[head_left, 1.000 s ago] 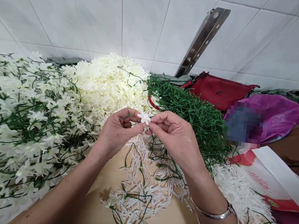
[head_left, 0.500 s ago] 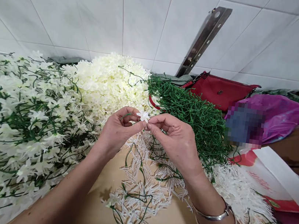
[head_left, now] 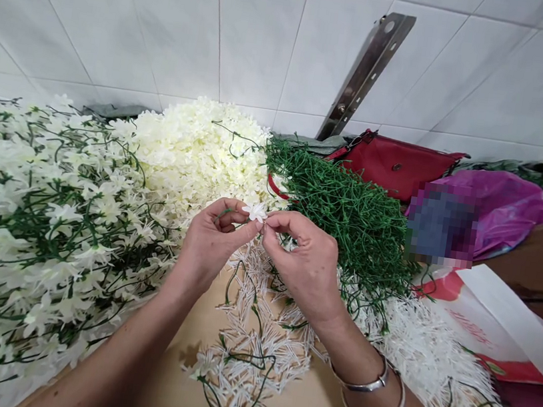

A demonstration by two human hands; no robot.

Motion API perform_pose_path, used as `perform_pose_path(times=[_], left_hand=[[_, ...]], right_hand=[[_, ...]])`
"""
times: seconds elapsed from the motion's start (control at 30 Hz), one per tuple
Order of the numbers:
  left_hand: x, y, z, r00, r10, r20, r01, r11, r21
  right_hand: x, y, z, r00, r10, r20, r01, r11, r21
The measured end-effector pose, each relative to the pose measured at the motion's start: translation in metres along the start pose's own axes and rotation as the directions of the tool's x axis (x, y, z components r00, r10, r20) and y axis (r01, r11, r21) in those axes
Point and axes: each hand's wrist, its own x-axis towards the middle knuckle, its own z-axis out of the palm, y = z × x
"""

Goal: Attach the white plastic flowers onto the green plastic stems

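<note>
Between the thumb and fingers of my left hand [head_left: 213,239] is a white artificial flower [head_left: 255,211]; a bit of its green stem shows by the fingers. My right hand [head_left: 299,254] meets the flower from the right, thumb and index fingertip close together at its petals. Whether a smaller piece sits between those fingertips is too fine to see. Below both hands, thin white plastic pieces [head_left: 274,359] lie scattered, with a few green stems [head_left: 249,360] on top. Behind the flower rises a heap of loose cream petals [head_left: 204,140].
Finished-looking white flowers on stems [head_left: 58,247] cover the left side. Green plastic stems [head_left: 346,207] are piled right of centre. Beyond lie a red bag [head_left: 393,163], a purple plastic bag [head_left: 514,204] and a red-and-white box [head_left: 497,323]. A metal bracket [head_left: 367,75] stands against the tiled wall.
My right thumb has drawn slightly away from the flower and its fingertips are less tightly pinched. The right wrist has shifted left, and the flower sits slightly lower and left in view.
</note>
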Motion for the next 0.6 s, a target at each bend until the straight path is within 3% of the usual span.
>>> perform_pose_path(times=[0.27, 0.6], left_hand=[[-0.0006, 0.0004, 0.0005, 1.000, 0.006, -0.006, -0.006, 0.999, 0.042], [0.0006, 0.0026, -0.0035, 1.000, -0.015, -0.009, 0.016, 0.996, 0.090]], right_hand=[[-0.0004, 0.0007, 0.0014, 0.999, 0.050, 0.000, -0.050, 0.998, 0.045], [-0.0004, 0.0031, 0.0010, 0.996, -0.071, 0.046, 0.073, 0.997, -0.039]])
